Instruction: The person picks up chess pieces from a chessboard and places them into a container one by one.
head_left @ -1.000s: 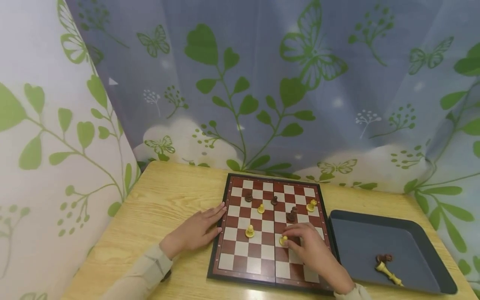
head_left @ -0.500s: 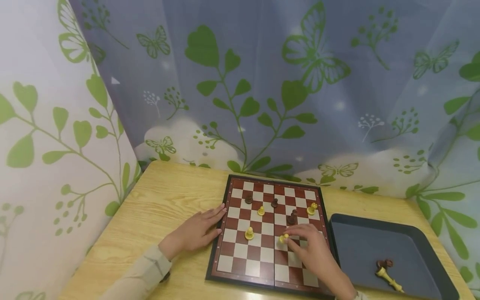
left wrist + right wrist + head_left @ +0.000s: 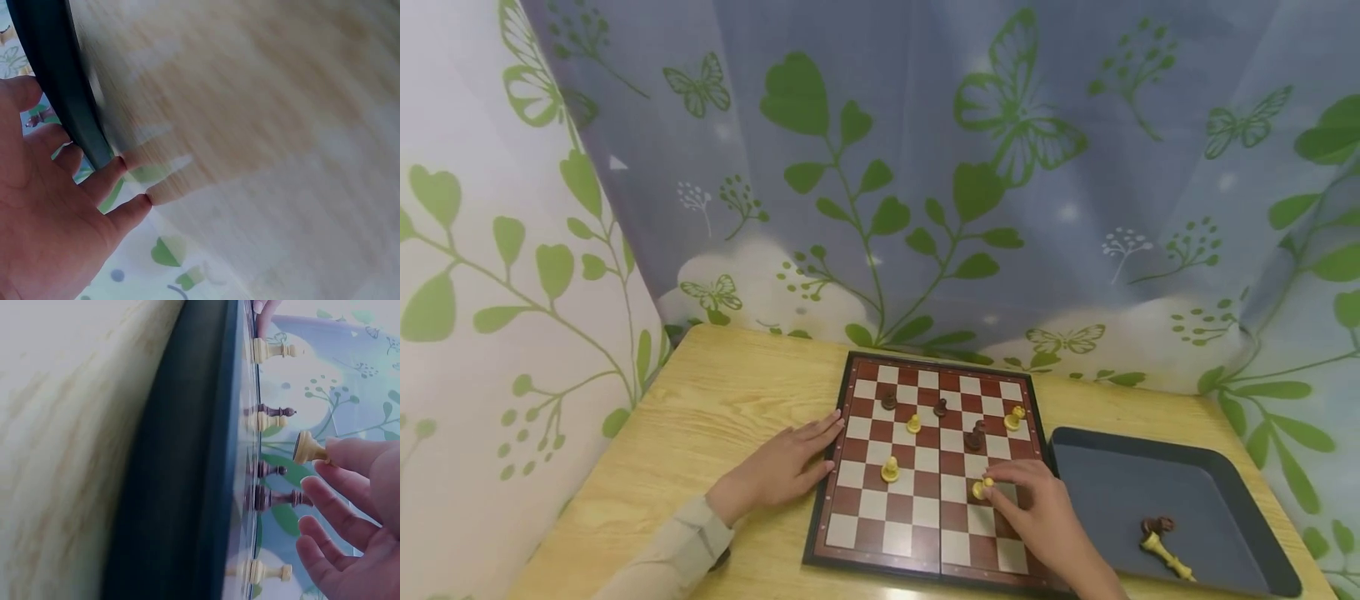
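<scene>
My right hand point(image 3: 1037, 504) pinches a yellow pawn point(image 3: 980, 489) between thumb and fingers over the right half of the chessboard point(image 3: 872, 560). In the right wrist view the pawn point(image 3: 306, 448) is tilted and clear of the board, with its dark underside showing. My left hand point(image 3: 778, 467) lies at the board's left edge, fingers straight and fingertips at the rim. Near the pawn stands a dark knight point(image 3: 975, 437). Other pieces stand on the board: a yellow pawn point(image 3: 913, 424), a bigger yellow piece point(image 3: 890, 471), a dark pawn point(image 3: 940, 407) and another dark piece point(image 3: 888, 400).
A yellow piece with a wide top point(image 3: 1014, 419) stands near the board's right edge. To the right of the board, a dark tray point(image 3: 1142, 467) holds a lying yellow piece point(image 3: 1167, 557) and a dark piece point(image 3: 1157, 527). A patterned curtain point(image 3: 880, 167) hangs behind the wooden table point(image 3: 737, 375).
My right hand has lifted and tilted the pawn and carried it about a square to the right. The left hand stays at the board's edge. The head view has shifted slightly.
</scene>
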Available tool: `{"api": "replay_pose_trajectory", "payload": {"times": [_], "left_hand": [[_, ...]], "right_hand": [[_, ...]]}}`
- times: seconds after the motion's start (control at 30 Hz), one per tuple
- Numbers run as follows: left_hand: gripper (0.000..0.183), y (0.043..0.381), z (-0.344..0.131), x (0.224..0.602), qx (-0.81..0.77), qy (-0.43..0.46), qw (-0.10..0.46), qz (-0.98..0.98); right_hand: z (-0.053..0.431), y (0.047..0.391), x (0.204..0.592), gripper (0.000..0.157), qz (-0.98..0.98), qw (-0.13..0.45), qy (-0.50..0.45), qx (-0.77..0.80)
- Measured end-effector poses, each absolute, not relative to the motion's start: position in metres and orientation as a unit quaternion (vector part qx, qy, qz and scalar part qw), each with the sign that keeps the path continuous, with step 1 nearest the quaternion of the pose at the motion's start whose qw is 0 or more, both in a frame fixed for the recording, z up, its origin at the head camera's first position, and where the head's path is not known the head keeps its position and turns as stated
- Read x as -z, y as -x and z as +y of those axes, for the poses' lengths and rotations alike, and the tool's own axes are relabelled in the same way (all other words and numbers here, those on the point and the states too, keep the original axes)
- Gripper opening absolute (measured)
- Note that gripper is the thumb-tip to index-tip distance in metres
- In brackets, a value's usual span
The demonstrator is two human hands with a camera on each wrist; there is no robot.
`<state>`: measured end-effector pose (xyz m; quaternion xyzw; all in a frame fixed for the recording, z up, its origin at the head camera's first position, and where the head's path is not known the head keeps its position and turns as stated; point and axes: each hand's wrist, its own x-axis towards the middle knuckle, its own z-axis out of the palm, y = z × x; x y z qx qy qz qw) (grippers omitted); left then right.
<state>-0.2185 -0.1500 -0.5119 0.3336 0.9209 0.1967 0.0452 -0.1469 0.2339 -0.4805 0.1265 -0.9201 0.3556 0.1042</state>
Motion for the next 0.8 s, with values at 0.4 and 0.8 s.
{"api": "replay_pose_trajectory", "payload": {"times": [0.4,0.8], "left_hand": [[0.06,0.218,-0.151,0.508,-0.197,-0.337,0.047,0.92],[0.06,0.218,-0.152,0.508,-0.203,-0.335,0.053,0.919]], "right_hand": [[0.246,0.14,0.485,0.022,-0.909,0.184,-0.108,-0.358],[0.264,0.133,0.491,0.025,-0.907,0.215,-0.078,-0.354]]}}
